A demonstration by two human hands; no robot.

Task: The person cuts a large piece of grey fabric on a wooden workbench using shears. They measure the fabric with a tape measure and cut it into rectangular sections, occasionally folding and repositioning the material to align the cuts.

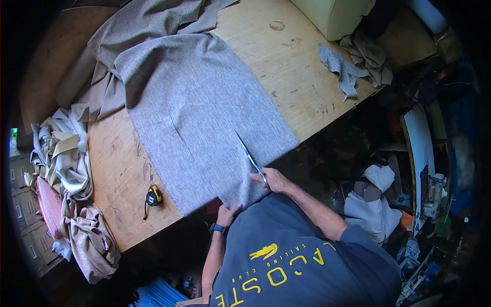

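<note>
A wide piece of grey woven fabric (199, 112) lies over the wooden table, its near edge hanging past the table's front. My right hand (273, 180) is closed round the handles of a pair of scissors (248, 153). The long blade lies over the fabric and points up and to the left; the lower blade is hidden. At the fabric's near edge, my left hand (226, 215) pinches a corner between thumb and fingers. A dark watch sits on that wrist. The cloth between my hands is drawn into a fold against my dark shirt.
Left of the fabric, a yellow and black tape measure (153, 196) rests on the wooden table (117, 169). Scrap cloth (66, 148) heaps along the left edge. Grey offcuts (342, 69) lie at the far right, near a cream upholstered piece (332, 15). More fabric bunches at the back left.
</note>
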